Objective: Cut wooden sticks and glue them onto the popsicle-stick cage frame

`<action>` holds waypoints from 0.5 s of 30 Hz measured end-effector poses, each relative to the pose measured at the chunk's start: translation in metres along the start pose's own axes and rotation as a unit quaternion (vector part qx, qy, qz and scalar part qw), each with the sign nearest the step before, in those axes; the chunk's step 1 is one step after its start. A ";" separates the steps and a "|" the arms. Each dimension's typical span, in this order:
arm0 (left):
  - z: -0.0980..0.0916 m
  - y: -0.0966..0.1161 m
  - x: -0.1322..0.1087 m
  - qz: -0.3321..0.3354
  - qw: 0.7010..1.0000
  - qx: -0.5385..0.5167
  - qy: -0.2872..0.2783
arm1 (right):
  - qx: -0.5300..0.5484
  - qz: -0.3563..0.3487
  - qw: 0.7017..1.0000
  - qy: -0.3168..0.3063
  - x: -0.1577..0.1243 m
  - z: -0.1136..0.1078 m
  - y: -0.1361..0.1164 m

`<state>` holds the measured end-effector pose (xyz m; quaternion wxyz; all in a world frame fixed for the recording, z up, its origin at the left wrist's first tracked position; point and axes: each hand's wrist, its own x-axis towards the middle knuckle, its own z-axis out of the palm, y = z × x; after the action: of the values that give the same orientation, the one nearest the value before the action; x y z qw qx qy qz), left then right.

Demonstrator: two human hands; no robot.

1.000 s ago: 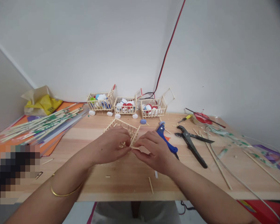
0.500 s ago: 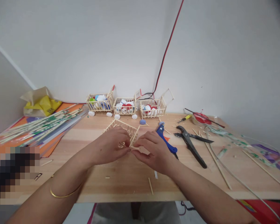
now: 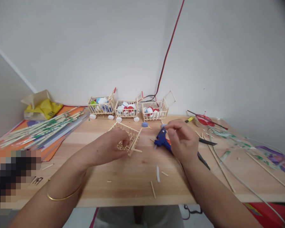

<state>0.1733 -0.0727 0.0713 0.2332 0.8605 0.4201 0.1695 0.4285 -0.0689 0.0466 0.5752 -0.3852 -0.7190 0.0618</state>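
Note:
My left hand (image 3: 109, 145) is closed on a small basket frame (image 3: 136, 139) built of thin wooden sticks, thumb at its near edge and fingers over its left side. The fingers hide part of the frame. A short stick juts right from the frame's lower corner. My right hand (image 3: 184, 142) is closed around the handle end of a blue hot glue gun (image 3: 161, 137), whose nozzle points left and towards me. The palm hides most of the handle. Behind the right hand lie black-handled pliers (image 3: 206, 141), largely covered by it.
Along the wall stand three stick carts, left (image 3: 101, 106), middle (image 3: 125, 109) and right (image 3: 154, 110), filled with bottle caps. Bundled sticks (image 3: 47, 125) lie at left. A red-lined bowl (image 3: 204, 120), loose sticks and a cable are at right. Paper and stick scraps lie in front.
My right hand has left the basket frame and moved right to the glue gun, which has turned so its nozzle shows. My left hand stays on the frame.

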 end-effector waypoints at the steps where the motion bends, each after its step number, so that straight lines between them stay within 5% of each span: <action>1: -0.003 0.000 -0.002 -0.006 1.000 -0.010 0.002 | -0.011 0.029 0.999 0.042 0.002 -0.002 0.006; 7: -0.012 -0.013 -0.002 0.042 0.985 -0.160 0.055 | -0.056 0.127 0.985 0.098 0.009 -0.004 0.043; 10: -0.007 -0.022 0.003 0.040 0.957 -0.211 0.193 | -0.079 0.141 0.979 0.123 0.014 -0.011 0.054; 15: -0.001 -0.030 0.010 -0.053 0.885 -0.141 0.441 | -0.122 0.188 0.956 0.187 0.022 -0.029 0.068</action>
<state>0.1591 -0.0478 0.0568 0.1515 0.6314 0.4960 0.5765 0.4862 -0.0177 0.0374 0.6262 -0.5856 -0.5147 0.0077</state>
